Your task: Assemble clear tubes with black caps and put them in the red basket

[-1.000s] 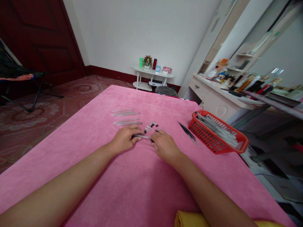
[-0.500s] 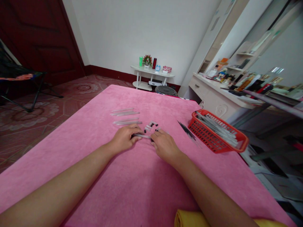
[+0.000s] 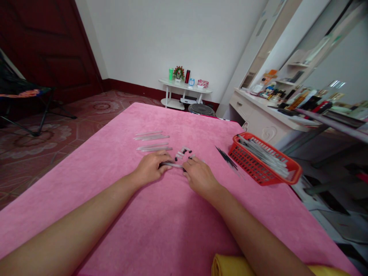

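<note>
Both my hands rest on a pink cloth-covered table (image 3: 161, 230) and hold one clear pen (image 3: 173, 165) between them. My left hand (image 3: 151, 168) is closed on the pen's left end. My right hand (image 3: 198, 175) pinches its right end, where a black tip shows. Just beyond the fingers lies a small cluster of black and clear pen caps (image 3: 184, 153). Farther left on the cloth lie several clear pen barrels (image 3: 153, 142) in two rows.
A red plastic basket (image 3: 263, 159) filled with pens stands at the table's right edge. Thin black refills (image 3: 227, 158) lie beside it. A white dresser (image 3: 258, 119) crowded with bottles stands to the right, a small white side table (image 3: 185, 94) at the far wall.
</note>
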Demonstrator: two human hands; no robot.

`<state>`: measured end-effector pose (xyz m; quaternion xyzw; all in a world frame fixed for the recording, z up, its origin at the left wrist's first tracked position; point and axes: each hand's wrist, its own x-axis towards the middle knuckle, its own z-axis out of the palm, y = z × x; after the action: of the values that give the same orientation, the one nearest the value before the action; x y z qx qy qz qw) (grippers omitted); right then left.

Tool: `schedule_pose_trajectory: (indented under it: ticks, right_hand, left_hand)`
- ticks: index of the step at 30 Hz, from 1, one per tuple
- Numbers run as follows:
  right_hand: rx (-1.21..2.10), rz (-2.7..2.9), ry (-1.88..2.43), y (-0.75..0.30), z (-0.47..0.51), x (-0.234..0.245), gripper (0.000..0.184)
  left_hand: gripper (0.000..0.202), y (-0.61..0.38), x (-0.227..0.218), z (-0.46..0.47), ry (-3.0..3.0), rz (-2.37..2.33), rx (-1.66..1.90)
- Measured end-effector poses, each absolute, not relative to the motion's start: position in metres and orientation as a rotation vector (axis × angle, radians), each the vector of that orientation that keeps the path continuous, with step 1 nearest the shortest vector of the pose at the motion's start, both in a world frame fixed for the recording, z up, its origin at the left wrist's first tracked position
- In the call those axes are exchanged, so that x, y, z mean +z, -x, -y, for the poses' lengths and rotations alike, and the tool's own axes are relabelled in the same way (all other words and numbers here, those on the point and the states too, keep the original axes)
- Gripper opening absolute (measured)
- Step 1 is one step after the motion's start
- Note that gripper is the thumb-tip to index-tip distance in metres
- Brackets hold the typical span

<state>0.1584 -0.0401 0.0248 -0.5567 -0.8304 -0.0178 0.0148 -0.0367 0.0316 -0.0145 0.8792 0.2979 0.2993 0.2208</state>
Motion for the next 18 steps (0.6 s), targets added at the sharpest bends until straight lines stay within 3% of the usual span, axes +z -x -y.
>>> schedule_pose_trajectory:
  ticks: [18]
  right_hand:
    - [-0.096, 2.578, 1.727, -0.1581, 0.0401, 0.0212, 0.019]
  left_hand:
    - [0.022, 0.0365, -0.0127, -0.0313, -2.415, -0.831, 0.825]
